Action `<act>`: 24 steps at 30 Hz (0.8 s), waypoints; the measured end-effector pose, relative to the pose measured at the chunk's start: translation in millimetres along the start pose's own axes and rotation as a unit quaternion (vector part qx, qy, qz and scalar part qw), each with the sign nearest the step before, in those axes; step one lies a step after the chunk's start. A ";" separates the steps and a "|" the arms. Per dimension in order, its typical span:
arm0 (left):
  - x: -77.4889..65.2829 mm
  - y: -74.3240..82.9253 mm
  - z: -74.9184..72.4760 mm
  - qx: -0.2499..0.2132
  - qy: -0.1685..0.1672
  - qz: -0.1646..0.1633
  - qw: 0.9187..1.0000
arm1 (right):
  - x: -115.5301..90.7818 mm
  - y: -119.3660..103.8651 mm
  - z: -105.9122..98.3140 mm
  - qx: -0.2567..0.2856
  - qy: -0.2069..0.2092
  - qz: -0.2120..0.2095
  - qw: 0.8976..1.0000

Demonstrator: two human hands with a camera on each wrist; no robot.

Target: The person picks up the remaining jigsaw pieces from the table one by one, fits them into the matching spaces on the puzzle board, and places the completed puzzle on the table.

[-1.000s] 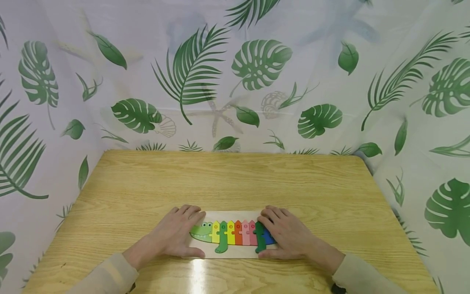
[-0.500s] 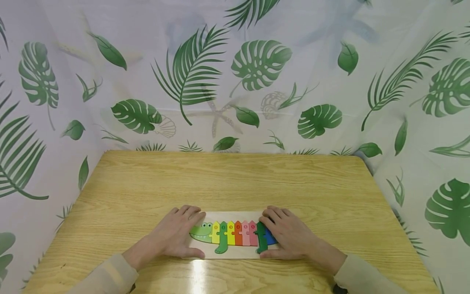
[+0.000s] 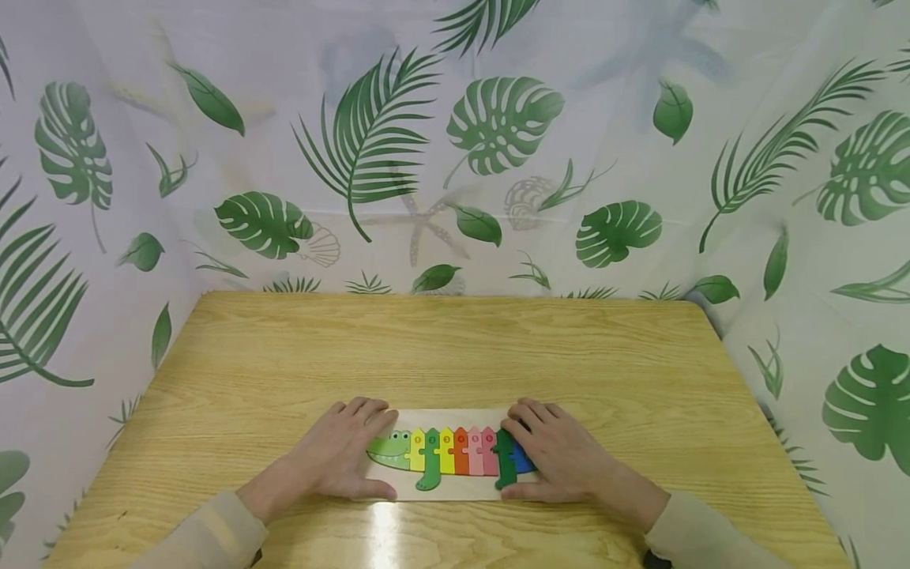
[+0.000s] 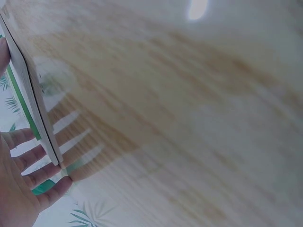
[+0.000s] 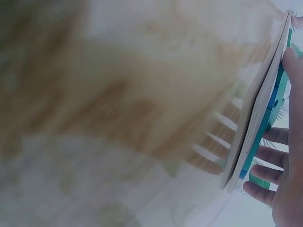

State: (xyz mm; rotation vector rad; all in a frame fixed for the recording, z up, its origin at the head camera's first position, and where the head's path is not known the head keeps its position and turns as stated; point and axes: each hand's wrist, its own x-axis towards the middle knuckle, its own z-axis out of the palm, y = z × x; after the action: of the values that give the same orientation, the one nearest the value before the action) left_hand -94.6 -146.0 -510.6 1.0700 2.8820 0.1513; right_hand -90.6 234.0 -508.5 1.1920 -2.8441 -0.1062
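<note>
A pale wooden puzzle board (image 3: 465, 488) lies on the table, filled with a crocodile of numbered pieces. Its light green head (image 3: 387, 452) is at the left, then yellow, green, red and pink strips, a dark green leg piece (image 3: 505, 466) and blue. My left hand (image 3: 346, 450) holds the left end, thumb along the near edge and fingers toward the far edge. At the other end my right hand (image 3: 562, 457) does likewise, covering the tail. Both wrist views show the board (image 4: 28, 90) edge-on, with spread fingers (image 5: 272, 174) at its end.
The wood-grain table (image 3: 455, 348) stretches away behind the board, with a light reflection at its near side. A white curtain (image 3: 398, 261) printed with green leaves surrounds the table at the back and both sides.
My right hand and the dark green leg piece have shifted very slightly to the right since a second ago. The left hand stays where it was.
</note>
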 end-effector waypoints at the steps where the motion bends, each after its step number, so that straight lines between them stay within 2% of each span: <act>1: 0.0 0.2 0.0 0.001 0.000 0.000 1.000 | 0.2 -0.3 -0.2 0.001 -0.001 0.002 1.000; 24: -0.4 0.1 -0.4 0.009 0.008 0.004 1.000 | 1.9 -3.3 -6.2 0.027 -0.014 0.017 0.999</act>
State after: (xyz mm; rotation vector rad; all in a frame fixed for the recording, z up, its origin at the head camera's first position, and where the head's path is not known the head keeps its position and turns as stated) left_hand -94.2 -146.2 -510.2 1.0883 2.8986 0.1344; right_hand -89.1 230.0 -502.6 1.1591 -2.9080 -0.0462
